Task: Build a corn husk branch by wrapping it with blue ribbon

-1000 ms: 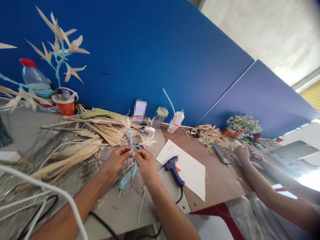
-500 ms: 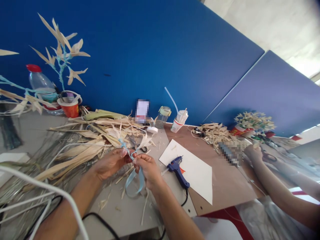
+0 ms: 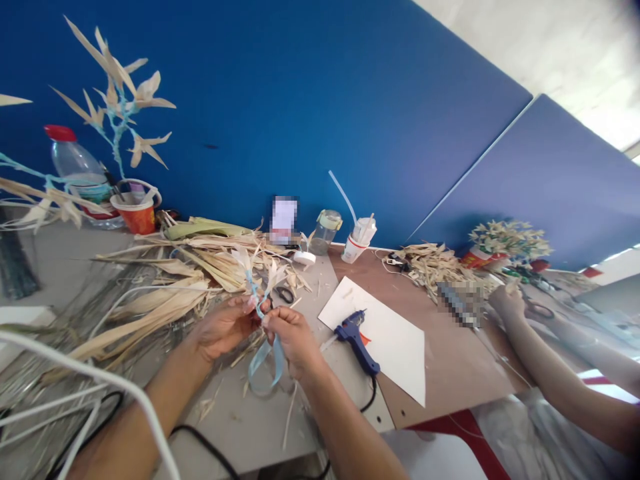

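My left hand (image 3: pixel 231 328) pinches a thin stem (image 3: pixel 259 305) wrapped in light blue tape. The stem forks into two branches, each topped by a pale corn-husk flower (image 3: pixel 275 275). Close on its right, my right hand (image 3: pixel 294 339) is closed, thumb and finger pinching the blue tape (image 3: pixel 267 368) at the stem's lower end. A loop of that tape hangs below the fingers above the table. Scissors (image 3: pixel 285 294) lie just behind the flowers, partly hidden.
A blue glue gun (image 3: pixel 359 341) rests on a white board (image 3: pixel 400 360) to the right. Dried corn husks (image 3: pixel 150 313) and wires spread leftward. A finished husk branch stands in a red cup (image 3: pixel 137 217). A co-worker's arm (image 3: pixel 540 363) is at far right.
The forked stem has turned more upright, and its flowers have shifted left and closer together. More of the scissors shows. Both hands keep their pinch and have barely moved.
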`<state>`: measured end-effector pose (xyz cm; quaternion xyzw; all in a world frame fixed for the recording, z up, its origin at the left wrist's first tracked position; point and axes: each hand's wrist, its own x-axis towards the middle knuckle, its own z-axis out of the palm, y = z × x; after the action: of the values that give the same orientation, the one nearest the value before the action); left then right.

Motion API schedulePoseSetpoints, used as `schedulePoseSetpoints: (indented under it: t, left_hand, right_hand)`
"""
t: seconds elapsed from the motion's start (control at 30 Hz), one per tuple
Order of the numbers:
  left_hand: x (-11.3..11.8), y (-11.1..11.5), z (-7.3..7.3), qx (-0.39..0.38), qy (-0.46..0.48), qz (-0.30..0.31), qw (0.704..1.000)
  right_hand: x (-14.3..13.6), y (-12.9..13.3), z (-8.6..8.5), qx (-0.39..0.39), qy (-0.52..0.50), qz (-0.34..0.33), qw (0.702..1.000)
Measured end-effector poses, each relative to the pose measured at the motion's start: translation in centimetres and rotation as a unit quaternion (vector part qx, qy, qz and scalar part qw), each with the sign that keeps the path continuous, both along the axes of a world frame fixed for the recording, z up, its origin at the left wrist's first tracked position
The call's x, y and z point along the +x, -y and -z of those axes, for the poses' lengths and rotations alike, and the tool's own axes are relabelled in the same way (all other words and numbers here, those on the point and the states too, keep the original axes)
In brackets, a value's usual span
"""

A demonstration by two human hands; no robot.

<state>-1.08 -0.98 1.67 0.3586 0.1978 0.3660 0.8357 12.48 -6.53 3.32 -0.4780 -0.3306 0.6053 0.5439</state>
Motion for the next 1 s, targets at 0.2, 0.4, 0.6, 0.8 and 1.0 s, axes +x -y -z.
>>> schedulePoseSetpoints:
  t: [0.2, 0.4, 0.6, 0.8, 1.0]
  left_hand:
    - [0.2, 0.1, -0.1, -0.011, 0.010, -0.001, 1.000]
    - [0.2, 0.0, -0.1, -0.021, 0.005, -0.012, 1.000]
    - [0.3, 0.0, 0.0, -0.026, 0.008, -0.007, 1.000]
    - [0.2, -0.1, 0.4, -0.041, 0.015, -0.021, 0.999]
    - [-0.2, 0.0, 0.3, -0.075, 0.017, -0.043, 0.996]
  right_hand:
    - [0.0, -0.1, 0.3, -0.009, 0.009, -0.003, 1.000]
    - [0.0, -0.1, 0.5, -0.010, -0.004, -0.004, 1.000]
    - [0.3, -0.1, 0.4, -0.015, 0.015, -0.020, 1.000]
    - [1.1, 1.1, -0.6, 0.021, 0.137, -0.069, 0.988]
    - [7.6, 2.9, -2.4, 0.043, 0.343, 0.028, 0.938]
